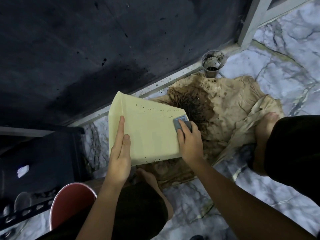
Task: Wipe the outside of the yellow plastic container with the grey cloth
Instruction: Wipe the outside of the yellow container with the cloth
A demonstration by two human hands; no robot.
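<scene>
The pale yellow plastic container point(149, 132) is tipped on its side in the middle of the view, one flat outer wall facing up, with dark specks along its far and near edges. My left hand point(120, 153) lies flat on the wall's left part, fingers straight. My right hand point(189, 141) grips the small grey cloth point(181, 122) and presses it against the container's right edge near the far corner.
A stained, soil-covered brown cloth point(225, 108) lies on the marble floor under the container. A dirty clear cup point(213, 64) stands by the dark wall. A red stool point(71, 203) and a black shelf point(43, 161) are at the left. My bare feet flank the container.
</scene>
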